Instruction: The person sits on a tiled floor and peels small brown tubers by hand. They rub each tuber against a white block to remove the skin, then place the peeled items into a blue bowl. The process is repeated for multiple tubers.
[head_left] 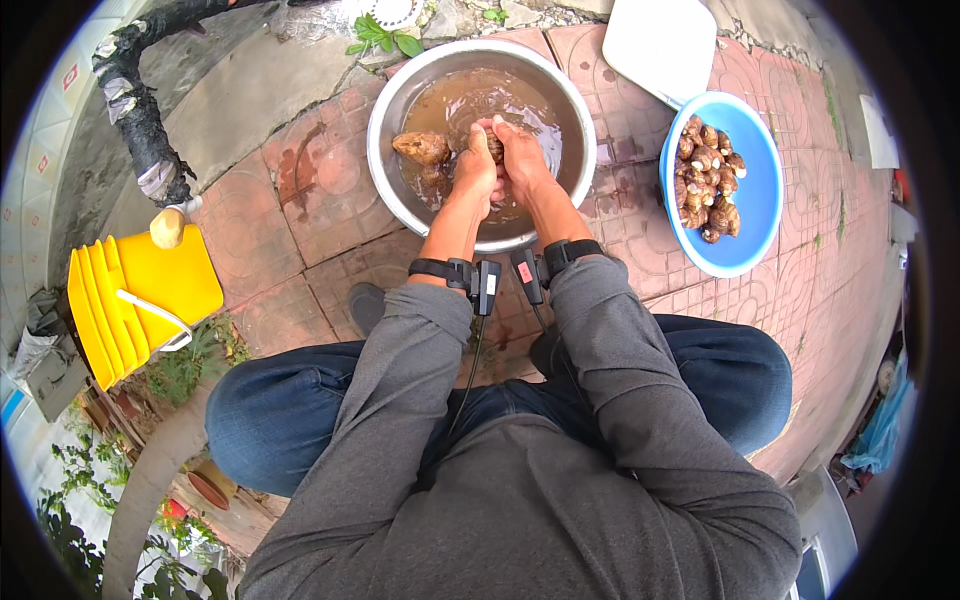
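Both my hands meet over a round metal basin [381, 160] of muddy brown water. My left hand [476, 170] and my right hand [521, 158] are closed around a brown ringed taro [494, 147], mostly hidden by my fingers. Just left of my left hand, a larger taro [421, 148] sticks out of the water, with part of another brown lump [430, 178] below it. To the right stands a light blue plastic basin [764, 190] with several brown taros [712, 180] heaped toward its left side, some showing pale ends.
A yellow bucket [170, 275] with a white handle stands at the left, under a black-wrapped pipe [140, 120]. Beyond the blue basin lies a white board-like object [660, 45]. A leafy plant [385, 37] grows behind the metal basin, and red paving tiles [300, 190] surround it.
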